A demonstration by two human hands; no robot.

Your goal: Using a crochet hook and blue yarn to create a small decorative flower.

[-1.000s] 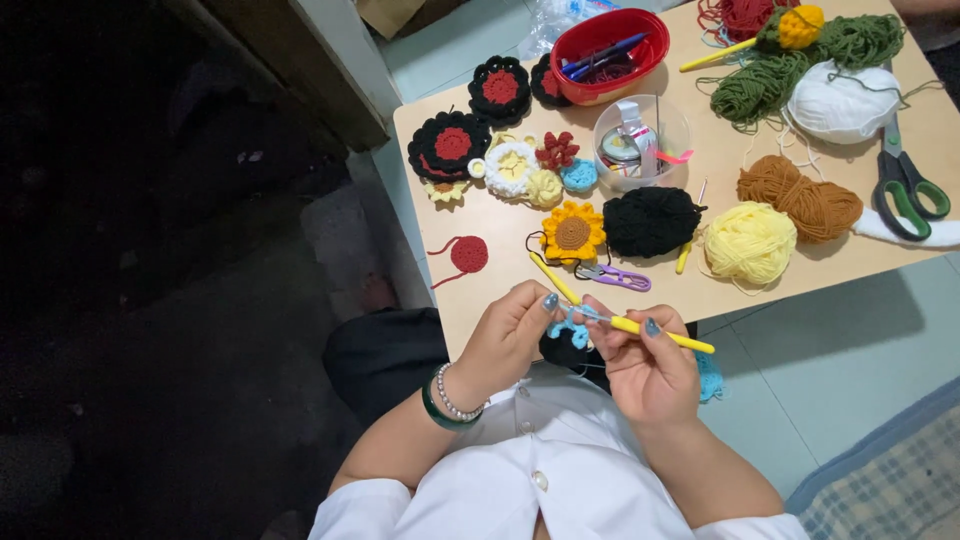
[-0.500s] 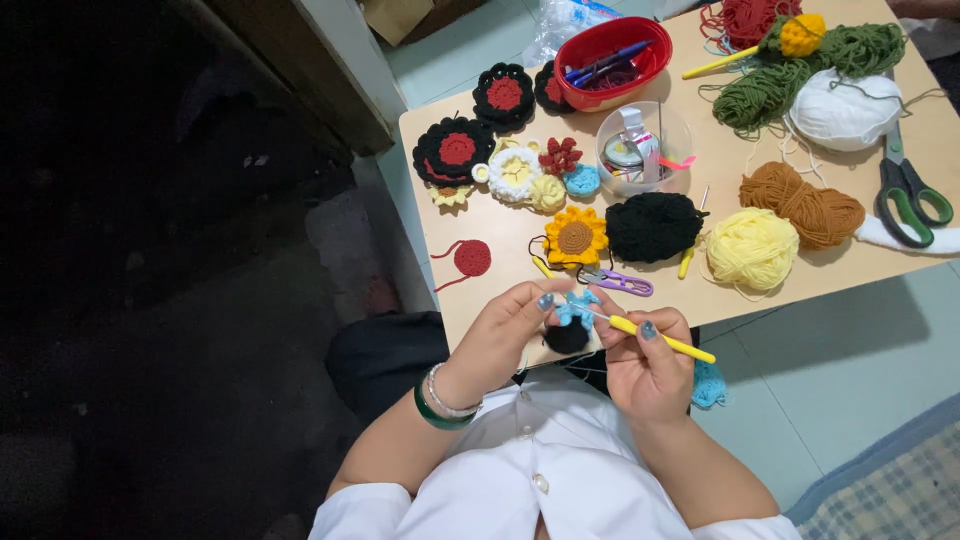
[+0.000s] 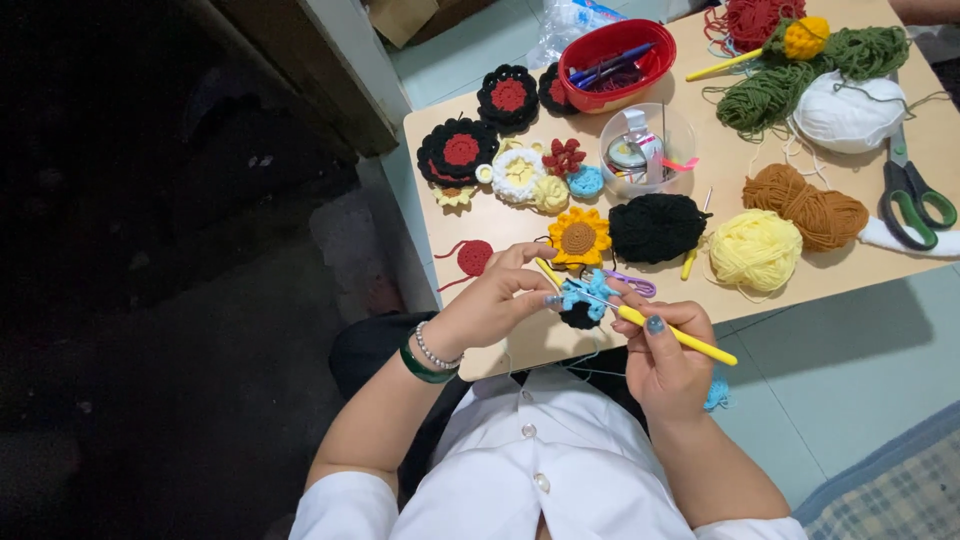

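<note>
Mid-stitch at table [image 3: 880,265] near edge: left hand [image 3: 490,300] pinching blue crochet piece [image 3: 580,296], right hand [image 3: 665,360] closed on yellow hook [image 3: 675,336]; next likely needing a steady loop pull-through.

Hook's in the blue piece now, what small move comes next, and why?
Probably draw the yellow crochet hook back through the blue crochet piece: its tip sits in the piece, the left hand pinches it steady, and the right hand grips the handle.

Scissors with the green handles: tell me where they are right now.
In the head view, the green-handled scissors lie at the table's far right edge, beside the white yarn ball and the brown yarn.
</note>
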